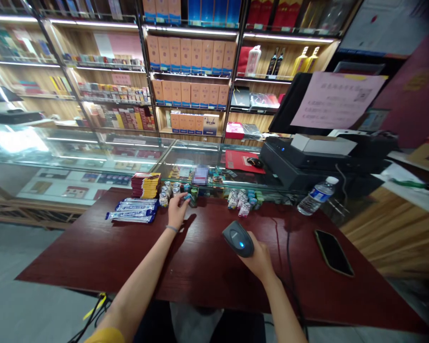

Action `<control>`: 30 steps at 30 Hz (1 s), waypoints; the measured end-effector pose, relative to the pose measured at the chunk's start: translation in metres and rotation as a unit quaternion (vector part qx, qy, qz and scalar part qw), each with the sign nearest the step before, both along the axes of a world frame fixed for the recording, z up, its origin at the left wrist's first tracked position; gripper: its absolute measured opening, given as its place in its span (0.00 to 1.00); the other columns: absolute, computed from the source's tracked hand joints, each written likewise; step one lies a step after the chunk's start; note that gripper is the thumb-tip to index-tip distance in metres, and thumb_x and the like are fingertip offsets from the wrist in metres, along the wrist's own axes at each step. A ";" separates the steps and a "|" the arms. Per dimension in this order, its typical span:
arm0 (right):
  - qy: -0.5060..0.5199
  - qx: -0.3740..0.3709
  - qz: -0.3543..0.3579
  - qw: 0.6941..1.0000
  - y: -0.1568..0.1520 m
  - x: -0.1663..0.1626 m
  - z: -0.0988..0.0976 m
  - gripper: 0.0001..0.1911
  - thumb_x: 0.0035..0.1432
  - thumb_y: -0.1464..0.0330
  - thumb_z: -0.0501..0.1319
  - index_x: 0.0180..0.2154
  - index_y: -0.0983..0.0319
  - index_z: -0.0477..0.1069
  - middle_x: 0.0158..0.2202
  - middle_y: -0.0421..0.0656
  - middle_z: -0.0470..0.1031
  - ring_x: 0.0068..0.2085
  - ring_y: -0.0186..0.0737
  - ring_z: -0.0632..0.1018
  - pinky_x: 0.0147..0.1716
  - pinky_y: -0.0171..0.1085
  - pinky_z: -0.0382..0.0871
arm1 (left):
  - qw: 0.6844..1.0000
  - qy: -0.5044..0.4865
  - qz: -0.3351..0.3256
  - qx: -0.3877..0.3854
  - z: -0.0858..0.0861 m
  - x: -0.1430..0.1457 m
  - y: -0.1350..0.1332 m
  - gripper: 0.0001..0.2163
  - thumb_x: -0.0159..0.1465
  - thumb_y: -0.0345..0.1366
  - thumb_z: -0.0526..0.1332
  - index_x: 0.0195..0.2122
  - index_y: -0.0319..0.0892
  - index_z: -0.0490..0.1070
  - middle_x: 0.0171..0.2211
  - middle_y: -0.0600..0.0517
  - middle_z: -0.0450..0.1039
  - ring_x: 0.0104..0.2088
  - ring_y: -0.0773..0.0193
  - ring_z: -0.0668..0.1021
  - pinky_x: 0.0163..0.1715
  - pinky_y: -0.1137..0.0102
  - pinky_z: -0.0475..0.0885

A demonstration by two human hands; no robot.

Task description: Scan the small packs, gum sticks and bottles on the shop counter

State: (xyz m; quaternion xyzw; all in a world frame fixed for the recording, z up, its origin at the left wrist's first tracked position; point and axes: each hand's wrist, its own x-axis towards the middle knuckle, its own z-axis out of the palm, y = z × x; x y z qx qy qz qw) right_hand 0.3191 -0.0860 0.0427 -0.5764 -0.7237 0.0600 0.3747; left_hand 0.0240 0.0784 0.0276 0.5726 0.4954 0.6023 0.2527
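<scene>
My right hand (259, 259) is wrapped round the handle of a dark barcode scanner (238, 238), whose blue light is lit, above the middle of the dark red table (203, 267). At the table's far side my left hand (178, 212) has its fingertips closed on a small blue container (188, 197). Right by those fingers stand a green container (194, 193) and a cluster of small whitish containers (164, 194). Another group of similar small containers (241, 199), some of them blue or green, stands farther right. What they contain is too small to tell.
Blue-white packets (134, 210) and a red-yellow stack of packs (145, 185) lie on the left. A water bottle (318, 195), a phone (334, 252) and a cable (289, 257) are on the right. Behind are a glass counter (186, 155), a monitor (289, 105) and stocked shelves.
</scene>
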 end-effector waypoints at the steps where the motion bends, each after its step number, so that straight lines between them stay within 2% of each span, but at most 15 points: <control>1: -0.004 -0.003 0.001 1.000 0.000 -0.001 0.000 0.16 0.51 0.66 0.62 0.44 0.58 0.67 0.26 0.39 0.79 0.26 0.46 0.81 0.24 0.34 0.65 | 0.996 -0.082 -0.028 -0.024 -0.001 0.003 -0.007 0.15 0.61 0.41 0.66 0.48 0.43 0.75 0.45 0.46 0.77 0.46 0.57 0.77 0.50 0.62 0.70; 3: -0.014 -0.008 0.003 1.000 -0.001 -0.003 0.001 0.16 0.51 0.66 0.61 0.44 0.58 0.66 0.27 0.40 0.79 0.27 0.46 0.82 0.25 0.35 0.65 | 0.958 -0.247 -0.111 -0.091 -0.004 0.010 -0.019 0.19 0.59 0.41 0.68 0.51 0.44 0.74 0.48 0.47 0.76 0.44 0.60 0.78 0.47 0.63 0.73; 5: -0.023 -0.016 0.011 1.000 -0.002 -0.005 0.003 0.17 0.51 0.67 0.61 0.45 0.58 0.66 0.28 0.40 0.80 0.28 0.46 0.82 0.25 0.35 0.66 | 0.893 -0.373 -0.193 -0.161 -0.009 0.014 -0.028 0.22 0.58 0.39 0.69 0.54 0.45 0.71 0.52 0.47 0.74 0.43 0.62 0.79 0.45 0.63 0.75; 7: -0.030 -0.026 0.024 0.999 -0.005 -0.007 0.006 0.18 0.51 0.67 0.61 0.46 0.58 0.65 0.28 0.40 0.80 0.28 0.46 0.82 0.26 0.35 0.66 | 0.836 -0.446 -0.244 -0.208 -0.015 0.015 -0.034 0.22 0.59 0.35 0.68 0.55 0.46 0.71 0.56 0.47 0.72 0.42 0.64 0.79 0.44 0.63 0.77; 10: -0.048 -0.047 0.044 0.997 -0.008 -0.011 0.011 0.19 0.50 0.68 0.61 0.46 0.57 0.65 0.29 0.40 0.80 0.29 0.47 0.82 0.26 0.35 0.65 | 0.789 -0.492 -0.273 -0.247 -0.022 0.013 -0.036 0.17 0.62 0.32 0.65 0.53 0.44 0.73 0.58 0.46 0.70 0.41 0.66 0.79 0.41 0.67 0.78; 13: -0.079 -0.071 0.060 0.992 -0.012 -0.016 0.013 0.23 0.49 0.69 0.62 0.49 0.57 0.63 0.30 0.40 0.81 0.31 0.48 0.83 0.27 0.35 0.65 | 0.770 -0.506 -0.280 -0.270 -0.026 0.010 -0.034 0.14 0.64 0.30 0.63 0.52 0.41 0.74 0.58 0.45 0.70 0.40 0.67 0.79 0.38 0.72 0.78; 17: -0.111 -0.097 0.082 0.986 -0.014 -0.021 0.014 0.27 0.49 0.68 0.62 0.52 0.57 0.61 0.35 0.41 0.82 0.34 0.48 0.83 0.30 0.36 0.66 | 0.754 -0.519 -0.286 -0.283 -0.027 0.010 -0.034 0.13 0.66 0.29 0.61 0.52 0.40 0.74 0.55 0.45 0.73 0.40 0.67 0.80 0.38 0.72 0.78; 23: -0.116 -0.119 0.092 0.982 -0.015 -0.023 0.011 0.17 0.50 0.66 0.63 0.43 0.57 0.65 0.32 0.41 0.82 0.33 0.49 0.83 0.29 0.35 0.63 | 0.736 -0.547 -0.298 -0.266 -0.028 0.012 -0.035 0.11 0.67 0.28 0.59 0.49 0.38 0.74 0.48 0.45 0.77 0.39 0.68 0.80 0.36 0.74 0.77; 26: -0.103 -0.120 0.092 0.983 -0.015 -0.022 0.012 0.17 0.51 0.67 0.63 0.44 0.57 0.65 0.32 0.40 0.81 0.33 0.48 0.83 0.29 0.35 0.63 | 0.742 -0.541 -0.288 -0.272 -0.027 0.011 -0.034 0.11 0.67 0.28 0.59 0.50 0.39 0.74 0.49 0.45 0.76 0.39 0.67 0.80 0.37 0.73 0.77; 30: -0.089 -0.125 0.087 0.984 -0.016 -0.022 0.014 0.20 0.51 0.65 0.64 0.46 0.56 0.65 0.34 0.40 0.82 0.35 0.49 0.83 0.30 0.35 0.63 | 0.765 -0.508 -0.279 -0.281 -0.026 0.012 -0.034 0.14 0.64 0.29 0.63 0.51 0.40 0.73 0.49 0.45 0.76 0.37 0.67 0.80 0.38 0.71 0.78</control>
